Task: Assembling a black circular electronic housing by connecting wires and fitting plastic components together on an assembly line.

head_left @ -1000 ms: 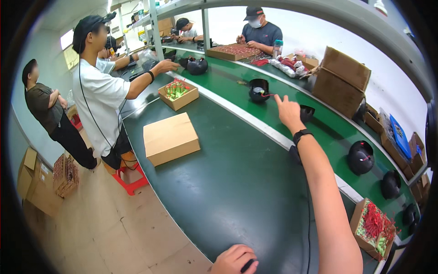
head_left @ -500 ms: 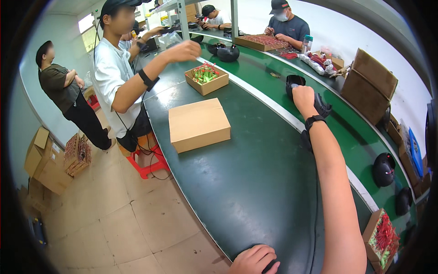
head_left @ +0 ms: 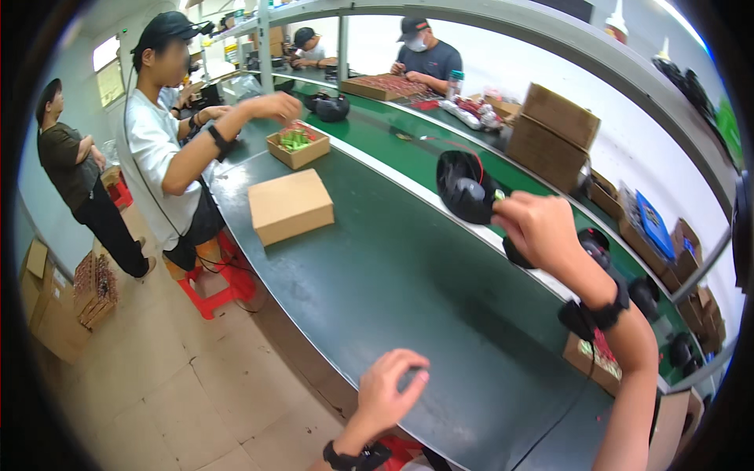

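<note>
My right hand [head_left: 542,228] is raised over the green belt, its fingers pinching the edge of a black rounded plastic housing [head_left: 463,188]. A thin red wire [head_left: 479,166] loops from that housing, and a bit of green shows at my fingertips. Its hollow side, with a grey round part inside, faces me. Another dark part shows just below the hand; whether it joins the housing I cannot tell. My left hand [head_left: 390,392] hovers by the near edge of the dark green table [head_left: 377,298], fingers loosely curled and thumb apart, with nothing plainly held.
A closed cardboard box [head_left: 290,206] lies on the table, with an open box of green and red parts [head_left: 298,147] behind it. More black housings [head_left: 644,297] sit on the belt at right. A co-worker [head_left: 169,125] reaches over the open box. A metal shelf frame crosses above.
My right hand has lifted a black housing off the belt and brought it nearer. My left hand has risen from the table's near edge. The whole view has shifted.
</note>
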Action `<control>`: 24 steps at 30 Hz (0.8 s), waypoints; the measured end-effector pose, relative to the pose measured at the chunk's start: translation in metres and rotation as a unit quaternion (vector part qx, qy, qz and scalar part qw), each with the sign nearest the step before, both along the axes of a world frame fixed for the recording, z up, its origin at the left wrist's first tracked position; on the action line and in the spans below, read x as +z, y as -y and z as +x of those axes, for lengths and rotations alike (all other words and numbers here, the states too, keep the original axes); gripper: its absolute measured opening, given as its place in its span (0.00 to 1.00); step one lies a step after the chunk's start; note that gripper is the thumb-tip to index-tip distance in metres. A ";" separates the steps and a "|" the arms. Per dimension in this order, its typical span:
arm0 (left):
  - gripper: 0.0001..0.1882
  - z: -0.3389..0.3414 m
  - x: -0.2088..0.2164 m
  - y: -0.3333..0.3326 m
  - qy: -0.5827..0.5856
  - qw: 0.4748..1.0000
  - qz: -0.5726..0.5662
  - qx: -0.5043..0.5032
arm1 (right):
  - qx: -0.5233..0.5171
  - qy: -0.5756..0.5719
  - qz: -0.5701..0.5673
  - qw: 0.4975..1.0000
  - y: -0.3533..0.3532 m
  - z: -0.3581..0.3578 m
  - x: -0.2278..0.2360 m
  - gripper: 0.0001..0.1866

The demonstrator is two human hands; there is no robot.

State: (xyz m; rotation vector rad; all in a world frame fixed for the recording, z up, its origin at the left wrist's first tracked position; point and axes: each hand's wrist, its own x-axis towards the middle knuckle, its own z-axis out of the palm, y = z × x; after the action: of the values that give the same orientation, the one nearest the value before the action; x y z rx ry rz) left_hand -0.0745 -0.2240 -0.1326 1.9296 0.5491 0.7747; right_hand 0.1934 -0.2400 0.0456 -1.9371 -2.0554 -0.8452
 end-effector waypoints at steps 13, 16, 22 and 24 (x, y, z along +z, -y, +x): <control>0.35 0.058 0.000 0.110 0.194 0.328 -0.829 -0.411 | 0.071 0.117 -0.110 0.984 0.300 -0.111 -0.013 0.09; 0.44 0.064 0.040 0.138 0.109 0.561 -0.708 -0.414 | 0.022 0.118 -0.079 0.990 0.349 -0.104 -0.026 0.15; 0.57 0.097 0.041 0.186 0.098 0.843 -0.302 -0.435 | -0.092 0.043 0.052 0.993 0.447 -0.088 -0.066 0.16; 0.55 0.108 0.036 0.201 0.130 0.884 -0.223 -0.390 | -0.121 0.078 0.010 0.990 0.472 -0.081 -0.083 0.15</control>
State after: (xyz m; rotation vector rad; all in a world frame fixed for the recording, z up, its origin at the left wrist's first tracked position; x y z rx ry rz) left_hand 0.0332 -0.4248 -0.0969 1.3946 -0.2202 0.3224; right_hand 0.1126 -0.7121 -0.0375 -2.2042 -1.9081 -1.0959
